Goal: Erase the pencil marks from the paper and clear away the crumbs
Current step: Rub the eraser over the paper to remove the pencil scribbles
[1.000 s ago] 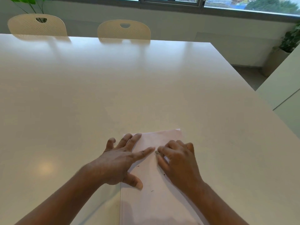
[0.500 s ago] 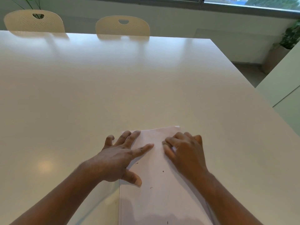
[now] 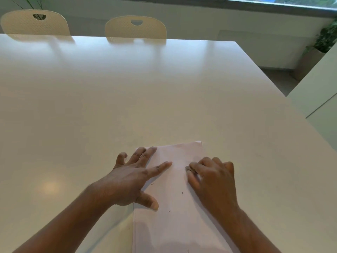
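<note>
A white sheet of paper (image 3: 175,216) lies on the white table (image 3: 127,99) at the near edge. My left hand (image 3: 133,178) presses flat on the paper's left side, fingers spread. My right hand (image 3: 211,181) rests on the paper's right side with its fingers curled around a small grey eraser (image 3: 187,168), whose tip shows at the fingertips and touches the paper. A few dark crumbs (image 3: 182,193) lie scattered on the sheet between and below the hands. I can make out no pencil marks on the sheet.
Two cream chairs (image 3: 135,27) stand at the table's far edge. The table's right edge runs diagonally past a white cabinet (image 3: 321,99). A potted plant (image 3: 324,41) stands by the wall at far right.
My right hand with the eraser has slid to the right, away from my left index finger. My left hand has kept its place on the paper.
</note>
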